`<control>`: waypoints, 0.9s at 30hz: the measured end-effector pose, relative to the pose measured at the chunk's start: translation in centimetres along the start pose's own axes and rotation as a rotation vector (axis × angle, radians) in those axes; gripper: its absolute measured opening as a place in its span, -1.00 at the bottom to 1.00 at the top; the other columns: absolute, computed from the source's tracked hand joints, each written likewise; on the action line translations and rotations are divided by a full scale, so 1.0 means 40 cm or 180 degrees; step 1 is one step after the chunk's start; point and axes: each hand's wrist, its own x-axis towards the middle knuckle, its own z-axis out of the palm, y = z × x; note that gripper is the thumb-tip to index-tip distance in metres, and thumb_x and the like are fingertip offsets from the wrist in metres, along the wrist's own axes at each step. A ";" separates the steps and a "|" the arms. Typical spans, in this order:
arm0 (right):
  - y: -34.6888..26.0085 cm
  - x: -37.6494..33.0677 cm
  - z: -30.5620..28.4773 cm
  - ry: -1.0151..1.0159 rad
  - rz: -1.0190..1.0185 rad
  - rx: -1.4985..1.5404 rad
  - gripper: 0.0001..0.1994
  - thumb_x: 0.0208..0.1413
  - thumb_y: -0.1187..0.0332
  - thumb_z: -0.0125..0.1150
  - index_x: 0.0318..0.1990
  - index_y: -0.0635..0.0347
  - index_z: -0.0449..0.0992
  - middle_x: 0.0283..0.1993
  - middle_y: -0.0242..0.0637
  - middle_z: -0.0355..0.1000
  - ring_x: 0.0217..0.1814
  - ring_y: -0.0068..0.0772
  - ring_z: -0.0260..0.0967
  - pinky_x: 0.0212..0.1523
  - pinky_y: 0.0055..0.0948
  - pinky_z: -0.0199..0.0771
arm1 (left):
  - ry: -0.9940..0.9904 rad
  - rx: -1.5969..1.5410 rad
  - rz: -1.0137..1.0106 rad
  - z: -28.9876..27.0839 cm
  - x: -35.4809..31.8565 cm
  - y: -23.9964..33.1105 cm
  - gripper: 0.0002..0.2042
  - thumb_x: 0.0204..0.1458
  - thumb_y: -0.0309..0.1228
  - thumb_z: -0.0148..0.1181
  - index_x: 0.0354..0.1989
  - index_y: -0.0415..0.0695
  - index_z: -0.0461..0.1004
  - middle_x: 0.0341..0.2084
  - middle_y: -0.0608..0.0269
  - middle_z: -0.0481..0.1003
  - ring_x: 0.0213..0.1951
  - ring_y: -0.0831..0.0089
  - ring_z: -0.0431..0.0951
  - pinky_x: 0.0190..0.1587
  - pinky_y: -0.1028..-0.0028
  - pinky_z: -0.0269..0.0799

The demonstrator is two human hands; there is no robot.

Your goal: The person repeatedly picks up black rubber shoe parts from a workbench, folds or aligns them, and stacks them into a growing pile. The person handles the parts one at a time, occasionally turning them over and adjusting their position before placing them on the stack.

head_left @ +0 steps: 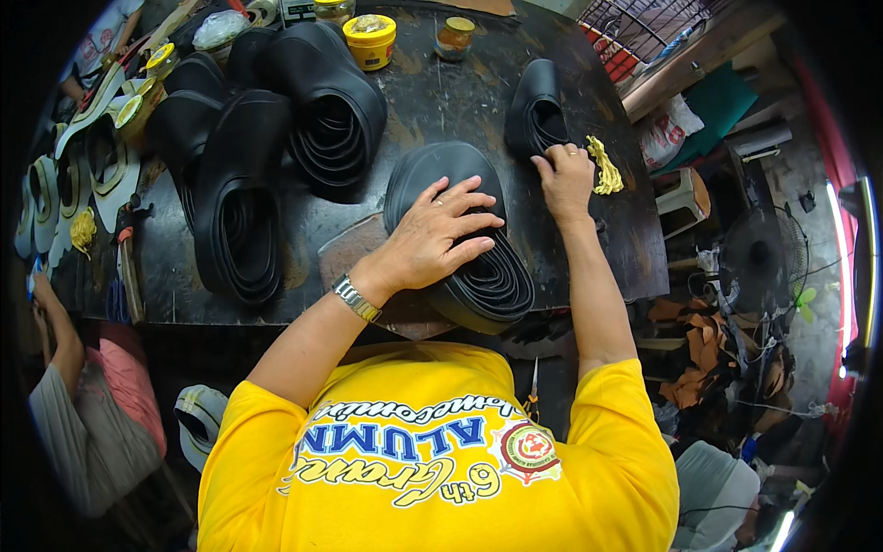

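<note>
In front of me lies a thick stack of nested black leather shoe uppers [492, 290], its layered openings facing up. My left hand [437, 228] rests palm down across it, fingers spread, a metal watch on the wrist. Farther right is a slimmer set of black shoe uppers [533, 92], toe pointing away. My right hand [567, 179] is at its near end, fingers curled and thumb bent against the edge; the exact grip is partly hidden. Beside that hand lies a bundle of yellow cord [604, 166]. A brown board [354, 244] shows under the middle stack.
More black upper stacks [244, 175] fill the table's left side. Along the far edge stand a yellow tub [370, 41] and a small jar [453, 39]. Pale cut pieces [110, 175] and a hammer [129, 267] lie at left. Another person's arm [60, 322] is there; a fan [763, 248] stands right.
</note>
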 end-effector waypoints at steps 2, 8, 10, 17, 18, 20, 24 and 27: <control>0.032 0.006 -0.018 -0.0126 0.0814 0.0964 -0.77 0.05 0.27 0.42 -0.29 0.23 0.55 -0.37 -0.24 0.51 -0.33 -0.25 0.47 -0.22 -0.34 0.43 | 0.0005 -0.0032 -0.0029 -0.002 -0.002 0.002 -0.61 0.26 -0.08 0.00 0.10 0.05 0.59 0.29 0.18 0.38 0.47 0.18 0.09 0.49 0.03 -0.22; 0.075 -0.027 -0.180 0.0908 0.1790 0.3689 -0.89 0.27 0.39 0.28 -0.22 0.22 0.52 -0.29 -0.54 0.40 -0.24 -0.73 0.27 -0.15 -0.62 0.28 | -0.0036 -0.0092 -0.0061 -0.007 0.000 0.002 -0.61 0.26 -0.07 0.00 0.09 0.05 0.60 0.28 0.19 0.39 0.46 0.18 0.10 0.49 0.02 -0.20; 0.031 -0.076 -0.268 0.0433 0.1728 0.4018 -0.88 0.25 0.41 0.29 -0.20 0.23 0.48 -0.29 -0.55 0.34 -0.27 -0.75 0.20 -0.14 -0.66 0.20 | -0.0088 -0.0081 -0.0073 -0.012 0.004 0.002 -0.61 0.26 -0.07 0.01 0.09 0.04 0.60 0.28 0.18 0.38 0.46 0.17 0.10 0.48 0.02 -0.19; -0.174 -0.157 -0.515 -0.2124 0.0267 0.3988 -0.76 -0.02 0.45 0.50 -0.30 0.32 0.50 -0.46 -0.30 0.46 -0.49 -0.43 0.42 -0.44 -0.52 0.28 | 0.0023 0.0250 0.0181 -0.007 0.007 -0.010 -0.60 0.20 -0.22 0.05 0.13 -0.14 0.52 0.22 0.02 0.40 0.39 0.12 0.21 0.44 0.03 -0.07; -0.197 -0.148 -0.516 -0.2598 -0.0097 0.4050 -0.74 -0.03 0.45 0.52 -0.29 0.34 0.51 -0.50 -0.22 0.48 -0.53 -0.33 0.47 -0.46 -0.50 0.30 | 0.0131 0.0243 0.0181 -0.001 0.005 -0.017 -0.61 0.18 -0.27 0.05 0.12 -0.17 0.52 0.20 0.00 0.41 0.37 0.12 0.23 0.43 0.02 -0.04; -0.246 -0.139 -0.514 -0.2842 -0.0262 0.3792 -0.76 0.01 0.40 0.49 -0.31 0.32 0.51 -0.51 -0.14 0.45 -0.51 -0.18 0.51 -0.47 -0.46 0.36 | 0.0470 0.0118 0.0298 0.014 0.000 -0.029 -0.53 0.15 -0.40 0.01 0.25 -0.27 0.39 0.27 -0.08 0.35 0.35 0.10 0.26 0.44 0.05 -0.04; -0.307 -0.128 -0.480 -0.2888 -0.0253 0.2992 -0.77 0.04 0.36 0.46 -0.27 0.25 0.51 -0.45 -0.14 0.49 -0.45 -0.09 0.54 -0.47 -0.44 0.40 | 0.0513 -0.0441 -0.0099 -0.005 -0.014 -0.064 -0.58 0.29 -0.39 -0.11 0.27 -0.31 0.36 0.25 -0.11 0.38 0.34 0.10 0.30 0.43 0.21 0.05; -0.323 -0.128 -0.465 -0.2985 0.0007 0.3100 -0.79 0.03 0.37 0.45 -0.27 0.24 0.53 -0.43 -0.15 0.52 -0.45 -0.14 0.55 -0.47 -0.46 0.39 | 0.0417 -0.3323 -0.1466 -0.037 -0.029 -0.068 -0.39 0.34 0.07 -0.12 0.25 -0.25 0.42 0.22 0.01 0.44 0.30 0.19 0.37 0.44 0.32 0.05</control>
